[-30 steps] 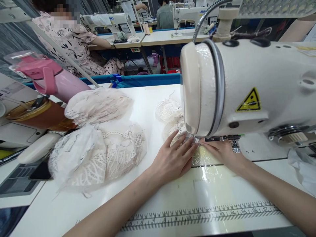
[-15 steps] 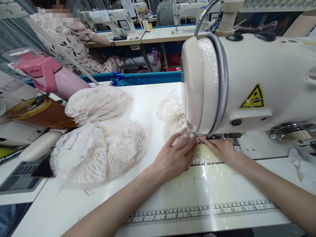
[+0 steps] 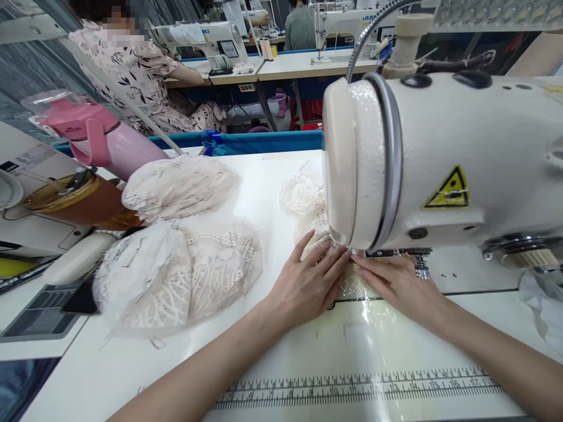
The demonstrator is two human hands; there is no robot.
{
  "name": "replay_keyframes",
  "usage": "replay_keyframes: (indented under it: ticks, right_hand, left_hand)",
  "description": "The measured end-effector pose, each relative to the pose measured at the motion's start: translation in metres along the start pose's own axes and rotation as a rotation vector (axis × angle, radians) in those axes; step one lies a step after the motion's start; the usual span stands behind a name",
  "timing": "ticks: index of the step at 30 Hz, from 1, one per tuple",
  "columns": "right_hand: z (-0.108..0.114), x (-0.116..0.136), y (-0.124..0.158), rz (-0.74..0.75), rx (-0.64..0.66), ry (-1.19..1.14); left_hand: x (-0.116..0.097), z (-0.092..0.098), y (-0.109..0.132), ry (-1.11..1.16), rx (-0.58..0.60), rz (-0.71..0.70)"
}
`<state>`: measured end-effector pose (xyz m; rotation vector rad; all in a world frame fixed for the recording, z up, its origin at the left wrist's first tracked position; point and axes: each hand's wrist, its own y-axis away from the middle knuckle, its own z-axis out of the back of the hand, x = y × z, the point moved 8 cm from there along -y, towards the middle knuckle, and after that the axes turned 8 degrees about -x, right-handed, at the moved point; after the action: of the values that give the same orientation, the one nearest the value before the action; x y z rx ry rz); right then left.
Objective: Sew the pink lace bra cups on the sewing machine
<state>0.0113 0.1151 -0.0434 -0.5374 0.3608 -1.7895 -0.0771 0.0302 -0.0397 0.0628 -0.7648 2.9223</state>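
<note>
My left hand [image 3: 305, 281] lies with fingers spread and stretched over white lace fabric [image 3: 317, 225] beneath the sewing machine head [image 3: 360, 164]. My right hand [image 3: 398, 284] is close by on the other side of the sewing point, its fingers stretched toward the presser foot area and its thumb a little apart. I see no thing between its fingers. The lace runs from a rounded piece on the table to under my left fingertips. The machine head hides the needle and part of the fabric.
Sheer white lace pieces [image 3: 145, 281] and a bundled piece [image 3: 180, 184] lie at left. Behind them are a pink bottle [image 3: 118, 143] and an amber container [image 3: 83, 202]. A printed ruler [image 3: 352, 387] runs along the front edge. A co-worker [image 3: 127, 76] sits beyond.
My right hand has drawn slightly back toward me, and more of its fingers shows. My left hand stays on the lace with its fingers a little more spread. The view has shifted slightly.
</note>
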Motion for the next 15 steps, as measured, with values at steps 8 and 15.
replay_keyframes:
  ticks: [8,15]
  right_hand:
    - [-0.004,0.002,0.000,-0.005,0.063,0.032]
    - [-0.018,0.002,0.006,-0.089,0.170,0.062]
  left_hand:
    - [0.001,-0.001,0.001,0.006,0.016,0.009]
    - [0.006,-0.004,0.000,0.016,0.065,0.067]
